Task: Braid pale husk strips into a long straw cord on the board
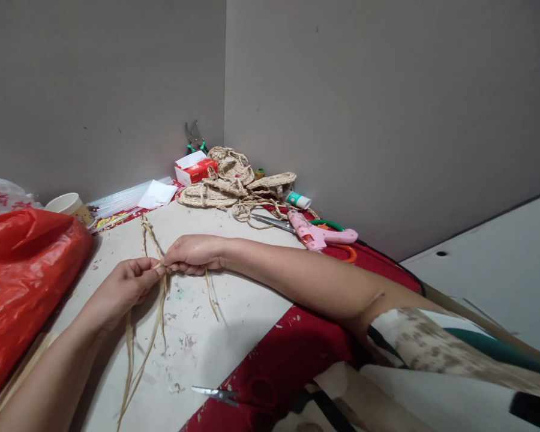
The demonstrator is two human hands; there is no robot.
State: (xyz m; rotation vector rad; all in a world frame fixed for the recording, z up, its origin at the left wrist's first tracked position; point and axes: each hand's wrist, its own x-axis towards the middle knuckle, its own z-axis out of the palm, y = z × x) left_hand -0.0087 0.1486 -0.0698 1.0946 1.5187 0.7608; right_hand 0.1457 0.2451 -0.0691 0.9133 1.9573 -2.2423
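Note:
A straw braid lies on the white board, and its loose strands hang down below the hands toward me. My left hand pinches the strands with thumb and forefinger just under the braided part. Close against it, my right hand is closed on the strands too, its fingertips meeting those of the left. One short strand end sticks out beneath the right hand. The fingertips partly hide where the strands cross.
Coiled straw braids, a red tissue box and green-handled pliers lie by the wall corner. A pink glue gun rests right, near orange-handled scissors. Small scissors lie in front. A red plastic bag and paper cup stand left.

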